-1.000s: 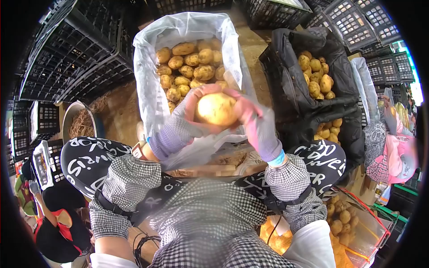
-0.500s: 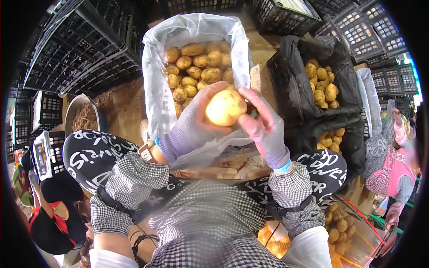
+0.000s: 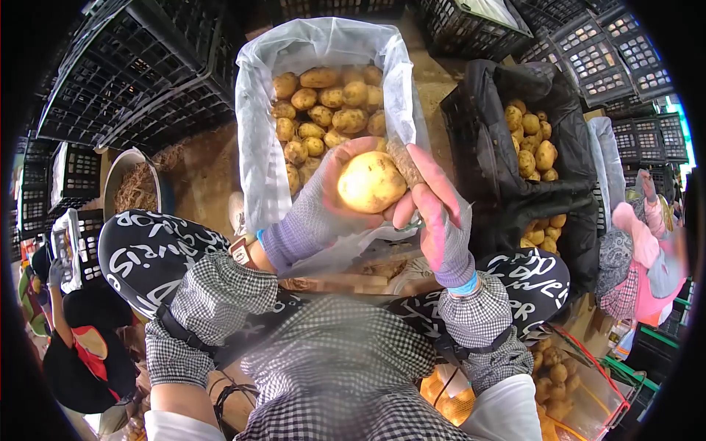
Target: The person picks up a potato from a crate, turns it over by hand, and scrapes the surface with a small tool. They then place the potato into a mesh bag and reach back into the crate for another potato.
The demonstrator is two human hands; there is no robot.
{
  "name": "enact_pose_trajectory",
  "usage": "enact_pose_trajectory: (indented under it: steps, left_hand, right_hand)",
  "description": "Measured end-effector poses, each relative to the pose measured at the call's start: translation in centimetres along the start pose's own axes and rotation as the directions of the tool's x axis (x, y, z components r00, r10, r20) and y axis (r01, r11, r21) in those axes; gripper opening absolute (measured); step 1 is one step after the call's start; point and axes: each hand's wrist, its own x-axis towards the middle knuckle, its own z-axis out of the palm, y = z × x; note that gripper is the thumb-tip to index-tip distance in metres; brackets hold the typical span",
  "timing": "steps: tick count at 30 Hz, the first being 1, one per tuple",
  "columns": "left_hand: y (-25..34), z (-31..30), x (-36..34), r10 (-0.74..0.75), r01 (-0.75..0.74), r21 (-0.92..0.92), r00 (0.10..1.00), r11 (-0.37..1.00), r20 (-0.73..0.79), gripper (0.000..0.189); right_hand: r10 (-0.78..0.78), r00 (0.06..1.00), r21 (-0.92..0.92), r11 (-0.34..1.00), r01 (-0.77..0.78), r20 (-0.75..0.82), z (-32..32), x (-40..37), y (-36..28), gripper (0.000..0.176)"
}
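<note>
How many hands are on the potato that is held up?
2. The left hand cups the potato from below-left; the right hand touches its right side. None seems hidden.

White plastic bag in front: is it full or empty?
Mostly full: potatoes heaped across the inside of the white plastic bag; no bottom shows.

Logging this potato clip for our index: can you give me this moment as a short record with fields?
left hand: gloved, cupping one potato
right hand: gloved, fingers spread against the potato's side
potato: pale yellow, held over the near edge of the white-lined crate
white-lined crate: filled with potatoes
black-lined crate: to the right, also holds potatoes
surroundings: stacked black crates; other people at both edges
</note>
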Motion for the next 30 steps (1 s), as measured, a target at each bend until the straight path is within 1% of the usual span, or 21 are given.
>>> enact_pose_trajectory:
  steps: [1,2,4,5,7,8,10,11,13,15,17,20,23,25,26,28,29,30]
  left_hand:
    - [-0.5,-0.1,0.0,-0.007,0.008,-0.047,1.000,0.999,0.020,0.096]
    - [-0.6,-0.2,0.0,-0.015,0.019,-0.094,0.999,0.995,0.042,0.096]
    - [-0.5,-0.4,-0.2,-0.043,0.050,-0.099,0.997,0.994,0.068,0.095]
    - [-0.4,-0.4,-0.2,-0.056,0.064,-0.102,0.995,0.993,0.080,0.095]
    - [-0.9,-0.8,-0.3,-0.099,0.121,-0.178,0.987,0.977,0.127,0.098]
    - [-0.7,-0.8,-0.3,-0.118,0.150,-0.213,0.981,0.966,0.152,0.099]
    - [0.0,-0.6,-0.3,-0.158,0.190,-0.254,0.977,0.949,0.140,0.100]
    - [0.3,-0.4,-0.3,-0.177,0.208,-0.275,0.975,0.939,0.134,0.100]
    - [-0.3,-0.4,-0.3,-0.093,0.107,-0.173,0.992,0.979,0.089,0.098]
    - [-0.2,-0.3,-0.4,-0.084,0.094,-0.142,0.993,0.985,0.078,0.097]
    - [0.3,-0.2,-0.5,-0.158,0.173,-0.187,0.983,0.967,0.092,0.096]
    - [0.1,-0.2,-0.2,-0.169,0.182,-0.166,0.981,0.969,0.090,0.096]
    - [0.3,0.3,-0.4,-0.190,0.226,-0.416,0.974,0.881,0.126,0.093]
    - [0.1,-0.4,-0.5,-0.170,0.231,-0.320,0.963,0.919,0.208,0.093]
    - [0.1,-0.7,-0.4,-0.163,0.230,-0.270,0.955,0.935,0.250,0.093]
    - [0.3,-0.8,0.0,-0.246,0.306,-0.234,0.936,0.923,0.252,0.094]
    - [0.5,-0.8,-0.1,-0.289,0.344,-0.217,0.924,0.914,0.250,0.095]
    - [0.2,-0.6,-0.3,-0.283,0.330,-0.225,0.934,0.917,0.216,0.094]
  right_hand:
    - [0.033,0.999,0.050,0.998,-0.033,0.003,0.0,-0.1,0.1,0.050]
    - [0.076,0.996,0.045,0.996,-0.078,0.048,-0.2,0.0,-0.2,0.051]
    - [0.163,0.977,0.029,0.985,-0.168,0.137,-0.9,0.0,-0.9,0.053]
    - [0.176,0.974,0.021,0.983,-0.181,0.144,-1.1,0.0,-0.7,0.053]
    - [0.205,0.967,0.006,0.978,-0.208,0.155,-1.4,-0.1,-0.2,0.052]
    - [0.176,0.975,0.012,0.984,-0.180,0.133,-1.4,-0.2,-0.2,0.051]
    - [0.119,0.989,0.021,0.992,-0.121,0.088,-0.8,-0.3,0.0,0.051]
    - [0.116,0.992,0.017,0.993,-0.117,0.054,-0.6,-0.3,-0.1,0.050]
    - [0.105,0.994,0.007,0.994,-0.105,-0.014,-0.4,-0.1,-0.4,0.050]
    - [0.098,0.995,0.000,0.995,-0.098,0.003,-0.5,-0.3,-0.4,0.049]
    - [0.108,0.994,0.000,0.994,-0.108,0.014,-0.6,-0.4,-0.5,0.049]
    - [0.151,0.988,0.010,0.988,-0.151,0.024,-0.9,-0.5,-0.2,0.048]
    - [0.177,0.984,0.049,0.983,-0.178,0.037,-0.9,-0.4,0.1,0.047]
    - [0.179,0.983,0.109,0.977,-0.182,0.042,-0.8,-0.4,0.5,0.045]
    - [0.186,0.980,0.061,0.980,-0.190,0.072,-0.6,-0.5,0.6,0.045]
    - [0.202,0.971,-0.038,0.979,-0.199,0.131,-0.3,-0.7,0.8,0.044]
    - [0.199,0.974,-0.029,0.980,-0.197,0.112,-0.3,-0.8,0.7,0.044]
    - [0.196,0.976,-0.019,0.981,-0.195,0.091,-0.2,-0.7,0.5,0.044]
